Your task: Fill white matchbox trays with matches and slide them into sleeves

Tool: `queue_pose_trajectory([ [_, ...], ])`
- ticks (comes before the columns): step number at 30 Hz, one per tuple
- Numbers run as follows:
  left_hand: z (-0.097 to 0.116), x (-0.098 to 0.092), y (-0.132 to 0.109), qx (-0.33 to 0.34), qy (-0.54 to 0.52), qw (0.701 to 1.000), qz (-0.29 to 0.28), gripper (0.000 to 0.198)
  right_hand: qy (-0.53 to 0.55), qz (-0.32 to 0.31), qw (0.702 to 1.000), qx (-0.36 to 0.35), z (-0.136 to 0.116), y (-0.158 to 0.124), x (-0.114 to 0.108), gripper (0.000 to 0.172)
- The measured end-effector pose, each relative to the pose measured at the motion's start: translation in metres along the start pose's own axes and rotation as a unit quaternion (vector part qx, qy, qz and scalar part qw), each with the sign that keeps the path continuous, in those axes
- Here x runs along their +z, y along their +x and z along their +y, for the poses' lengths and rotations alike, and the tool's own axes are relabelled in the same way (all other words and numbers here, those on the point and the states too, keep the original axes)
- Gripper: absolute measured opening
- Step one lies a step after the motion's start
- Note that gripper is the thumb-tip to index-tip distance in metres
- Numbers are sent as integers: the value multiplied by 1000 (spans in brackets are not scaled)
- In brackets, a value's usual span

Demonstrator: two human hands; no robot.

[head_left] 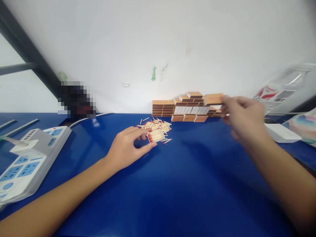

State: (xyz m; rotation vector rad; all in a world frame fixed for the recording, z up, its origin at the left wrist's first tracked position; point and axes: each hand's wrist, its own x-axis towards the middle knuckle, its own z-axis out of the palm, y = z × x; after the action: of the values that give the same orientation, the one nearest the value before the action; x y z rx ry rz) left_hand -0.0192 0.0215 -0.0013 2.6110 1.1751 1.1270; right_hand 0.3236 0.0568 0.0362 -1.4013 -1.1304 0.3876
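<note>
My left hand grips a small white matchbox tray between thumb and fingers. Red-tipped matches lie side by side in the tray. Just behind it spreads a loose pile of matches on the blue table. At the right, my right hand pinches an orange matchbox cover, slightly blurred, held in front of the stacks; whether a tray is inside it I cannot tell. Stacked matchboxes stand along the wall, with three orange boxes in front of white-sided ones.
A white power strip with a plugged-in adapter lies on the left of the blue table. On the right are a clear plastic bottle, a white device and a colourful pack. A white wall closes off the back.
</note>
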Motion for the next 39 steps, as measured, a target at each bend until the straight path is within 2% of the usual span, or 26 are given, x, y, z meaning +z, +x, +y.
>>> queue_pose_trajectory([
  [3,1,-1,0,-7,12,1000,27,31,9,-167,986,-22,-21,-45,28,32],
  [5,3,-2,-1,-7,18,999,34,34,5,-234,971,-48,-29,-67,43,34],
  [8,4,-3,-1,3,13,999,36,35,-3,-270,960,-70,-33,-80,52,35],
  [13,2,-1,-2,15,5,999,34,35,0,-315,947,-58,-30,-79,49,37],
  [19,0,1,-2,49,16,997,60,39,38,-301,953,-23,-27,-89,51,39],
  [21,1,0,-2,49,5,996,68,40,14,-326,944,-51,-30,-97,53,38],
  [25,3,1,-4,63,-26,995,74,41,-71,-380,907,-168,-42,-115,54,36],
  [29,6,1,-5,84,-26,994,68,42,-89,-397,891,-199,-48,-119,52,39],
  [31,7,0,-4,61,-23,996,63,42,-101,-397,889,-206,-45,-114,50,40],
  [34,3,-5,5,-26,-46,997,54,41,-186,-348,888,-238,-32,-103,49,45],
  [36,-5,-8,19,-75,-51,995,39,36,-266,-314,871,-267,-21,-94,47,43],
  [39,-18,-8,54,-88,-2,996,22,34,-356,-279,838,-307,-11,-85,46,36],
])
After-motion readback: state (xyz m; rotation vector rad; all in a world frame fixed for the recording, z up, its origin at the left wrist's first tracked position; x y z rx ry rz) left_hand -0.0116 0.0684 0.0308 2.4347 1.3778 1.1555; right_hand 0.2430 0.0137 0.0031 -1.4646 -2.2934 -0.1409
